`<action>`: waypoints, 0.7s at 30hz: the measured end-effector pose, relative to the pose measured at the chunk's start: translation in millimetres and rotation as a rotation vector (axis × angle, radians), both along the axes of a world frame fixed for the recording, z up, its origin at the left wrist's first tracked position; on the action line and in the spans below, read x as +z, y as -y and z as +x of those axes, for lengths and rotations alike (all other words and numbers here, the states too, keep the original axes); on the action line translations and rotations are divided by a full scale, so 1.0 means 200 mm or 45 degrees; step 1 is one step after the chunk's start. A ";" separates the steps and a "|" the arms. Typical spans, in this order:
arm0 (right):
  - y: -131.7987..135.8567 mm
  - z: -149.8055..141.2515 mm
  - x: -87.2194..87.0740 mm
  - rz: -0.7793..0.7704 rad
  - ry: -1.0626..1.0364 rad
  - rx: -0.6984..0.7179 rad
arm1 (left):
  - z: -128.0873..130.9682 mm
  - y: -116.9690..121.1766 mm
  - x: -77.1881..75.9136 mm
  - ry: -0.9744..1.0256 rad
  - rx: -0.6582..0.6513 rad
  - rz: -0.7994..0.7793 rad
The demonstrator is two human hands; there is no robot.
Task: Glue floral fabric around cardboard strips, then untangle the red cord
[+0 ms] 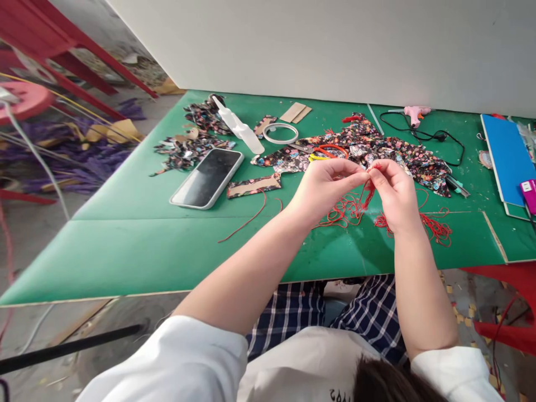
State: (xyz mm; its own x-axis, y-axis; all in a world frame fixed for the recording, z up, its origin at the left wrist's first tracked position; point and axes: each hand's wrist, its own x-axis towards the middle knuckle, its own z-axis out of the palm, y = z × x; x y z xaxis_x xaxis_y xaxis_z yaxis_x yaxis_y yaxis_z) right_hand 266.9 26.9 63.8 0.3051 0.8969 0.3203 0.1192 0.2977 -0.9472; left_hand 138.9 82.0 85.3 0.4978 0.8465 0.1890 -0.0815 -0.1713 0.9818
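Note:
My left hand [324,187] and my right hand [393,192] meet above the green table [138,245], both pinching a bundle of red thread [369,192] between their fingertips. The thread hangs down from the pinch in a short tassel. More loose red thread [435,228] lies in tangles on the table under and to the right of my hands. A single red strand [247,220] trails off to the left.
A phone [208,177] lies face up at the left. Floral fabric pieces [393,148], scissors with orange handles [330,151], a tape ring [280,133], a white bottle [239,127], a pink glue gun [414,113] and a blue board [506,156] sit behind.

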 end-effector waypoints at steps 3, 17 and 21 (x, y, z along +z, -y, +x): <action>0.00 0.00 -0.01 0.032 -0.015 0.024 | 0.00 -0.02 0.00 0.045 -0.076 -0.094; -0.02 -0.01 -0.02 0.120 -0.033 -0.106 | 0.02 -0.05 -0.11 0.211 -0.316 -0.322; -0.02 -0.02 -0.01 0.098 -0.126 -0.075 | 0.03 -0.06 -0.12 0.250 -0.303 -0.347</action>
